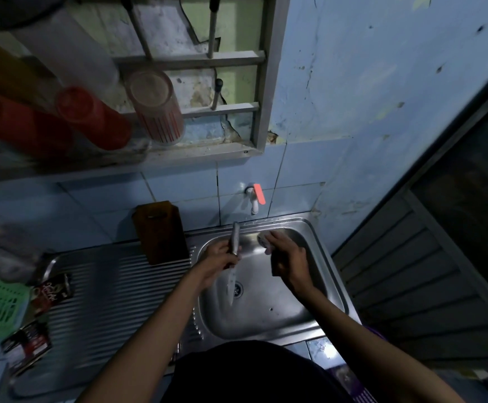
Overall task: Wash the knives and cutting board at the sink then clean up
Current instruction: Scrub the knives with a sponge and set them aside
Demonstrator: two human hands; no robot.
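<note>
Over the sink (332, 274), the left hand (219, 261) has its fingers wrapped round a knife (232, 279), blade down toward the drain at six o'clock for rinsing, while the right hand (287, 258) clutches a sponge (263, 238) at one o'clock, and the cutting board (161, 231) leans at ten o'clock against the wall.

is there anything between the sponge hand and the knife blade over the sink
Nothing visible. The left hand grips the knife by its handle, blade pointing down over the sink basin. The right hand holds what looks like a sponge just to the knife's right, with only open basin between them.
</note>
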